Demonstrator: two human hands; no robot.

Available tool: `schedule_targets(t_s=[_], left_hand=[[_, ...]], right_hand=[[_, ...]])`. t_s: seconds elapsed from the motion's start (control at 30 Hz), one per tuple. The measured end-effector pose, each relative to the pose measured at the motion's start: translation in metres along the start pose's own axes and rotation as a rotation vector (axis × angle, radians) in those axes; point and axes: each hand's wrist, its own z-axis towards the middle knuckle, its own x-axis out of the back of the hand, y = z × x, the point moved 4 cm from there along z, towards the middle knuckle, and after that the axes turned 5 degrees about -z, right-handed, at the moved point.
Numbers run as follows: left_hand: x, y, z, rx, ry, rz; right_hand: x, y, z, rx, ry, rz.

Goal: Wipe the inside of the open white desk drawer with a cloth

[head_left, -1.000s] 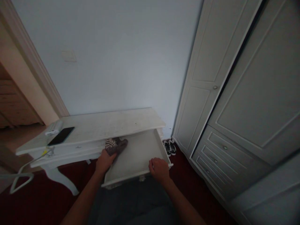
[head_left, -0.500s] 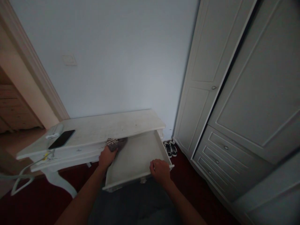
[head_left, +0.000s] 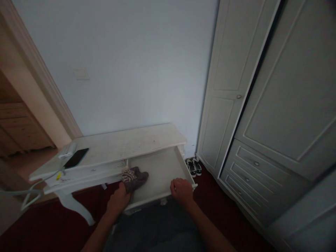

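Observation:
My left hand (head_left: 119, 199) is closed on grey-brown socks (head_left: 139, 179) with a light-and-dark patterned part beside my fingers. They hang over the left side of a pulled-out white drawer (head_left: 160, 175), their far end above its floor. My right hand (head_left: 181, 190) is curled over the top of the drawer's front panel near the right corner. A knob (head_left: 163, 201) shows on that front, left of my right hand. The drawer belongs to a white table (head_left: 136, 140) with curved legs.
A dark phone (head_left: 76, 157) and a white device (head_left: 67, 149) with a cable (head_left: 34, 190) lie at the table's left end. Black-and-white sneakers (head_left: 193, 167) stand on the dark red floor by a white wardrobe (head_left: 220, 105). A doorway is at far left.
My left hand has lifted the socks up from the drawer's back left part and brought them nearer; more of them shows. My right hand stays on the drawer front. The view has shifted slightly.

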Motion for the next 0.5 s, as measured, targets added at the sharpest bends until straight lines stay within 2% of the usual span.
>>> schedule_targets(t_s=[0.17,0.27,0.37,0.5], left_hand=[[0.027,0.037,0.048,0.047,0.079,0.020],[0.039,0.051,0.070,0.073,0.112,0.010],[0.041,0.052,0.075,0.084,0.121,0.017],[0.037,0.041,0.064,0.054,0.084,0.064]], right_hand=[[0.000,0.000,0.001,0.004,-0.007,0.001],[-0.002,0.000,0.000,0.001,0.007,-0.004],[-0.004,0.001,0.000,-0.001,0.014,-0.008],[-0.002,0.000,0.000,0.007,0.014,-0.001]])
